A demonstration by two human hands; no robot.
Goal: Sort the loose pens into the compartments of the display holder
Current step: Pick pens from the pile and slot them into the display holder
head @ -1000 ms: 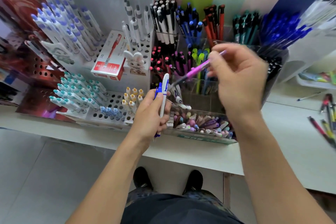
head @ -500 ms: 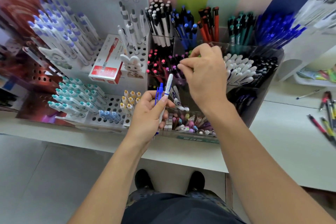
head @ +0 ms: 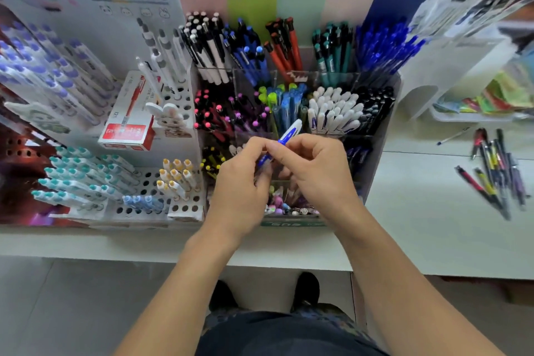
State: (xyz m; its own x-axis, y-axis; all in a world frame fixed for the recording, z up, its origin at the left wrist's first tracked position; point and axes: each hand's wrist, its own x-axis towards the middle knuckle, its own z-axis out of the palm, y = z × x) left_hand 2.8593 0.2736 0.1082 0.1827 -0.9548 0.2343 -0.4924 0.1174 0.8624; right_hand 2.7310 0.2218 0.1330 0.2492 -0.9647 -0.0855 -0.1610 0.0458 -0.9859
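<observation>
— What have you got in your grip?

— My left hand [head: 241,191] and my right hand [head: 315,170] meet in front of the clear multi-compartment display holder [head: 384,136]. Between them is a blue-and-white capped pen [head: 289,133]. My right fingertips [head: 274,150] pinch it near the middle; my left fingers curl round its lower, blue end. The white cap tilts up and away from me, toward the back of the pale surface [head: 433,211].

— Is there a second pen in the left hand?

— I cannot tell; the fingers hide whatever else lies under them.

— Where does the pen sit against the holder?

— It hangs over the holder's middle row, its cap just in front of the compartment of white-capped pens [head: 332,113] and beside the green and blue translucent pens [head: 281,101]. It touches none of them.

— And around that?

— Black-capped pens [head: 375,107] fill the compartment at the right of that row, and pink-tipped dark pens [head: 211,113] the left. The back row holds black-and-white, blue, red, teal and bright blue pens. A loose bundle of mixed pens [head: 494,167] lies near the surface's right edge, well apart from the holder. A red-and-white pen box [head: 127,124] rests on the white perforated rack [head: 150,182] toward the left edge.
</observation>
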